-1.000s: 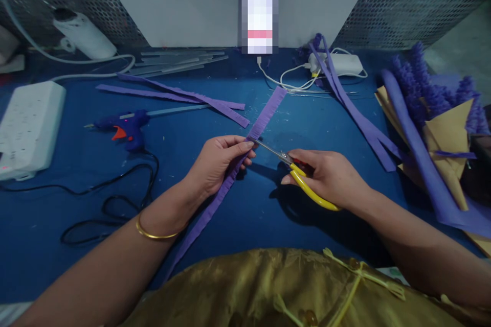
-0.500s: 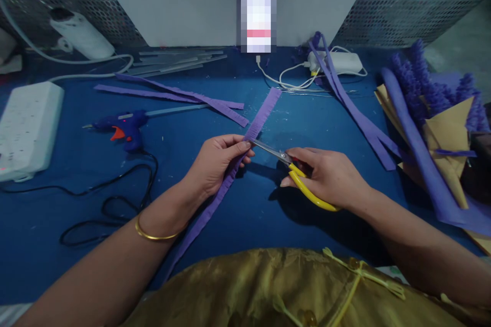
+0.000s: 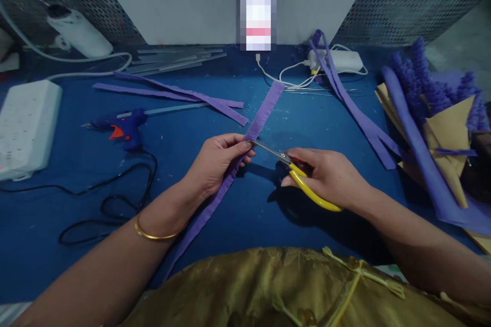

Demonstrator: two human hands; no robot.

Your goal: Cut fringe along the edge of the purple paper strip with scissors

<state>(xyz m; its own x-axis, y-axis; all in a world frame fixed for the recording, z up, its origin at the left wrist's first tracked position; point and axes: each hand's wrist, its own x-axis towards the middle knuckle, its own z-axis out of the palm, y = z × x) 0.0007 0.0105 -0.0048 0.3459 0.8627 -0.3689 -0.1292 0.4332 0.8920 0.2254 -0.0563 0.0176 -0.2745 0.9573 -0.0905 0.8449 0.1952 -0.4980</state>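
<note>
Between the thumb and fingers of my left hand [image 3: 226, 161] is a long purple crepe paper strip [image 3: 265, 111]. One end of it points up and to the right, and the rest trails down beneath my wrist to the front edge. My right hand [image 3: 326, 173] is closed around the yellow handles of a pair of scissors [image 3: 312, 191]. The blades reach left to the strip's edge, right beside my left thumb. Fine cuts run along the strip's edge above the thumb. How far the blade tips go into the paper is hard to make out.
A blue hot glue gun [image 3: 128, 125] with a black cord lies left, near loose purple strips [image 3: 172, 93] and a white power strip [image 3: 30, 125]. A phone [image 3: 258, 5] stands at the back. Purple flowers in brown wrapping [image 3: 448, 133] lie right, beside more purple strips [image 3: 356, 112].
The free upper end of the purple strip has shifted slightly up and right. Both hands and the scissors stay in nearly the same place.
</note>
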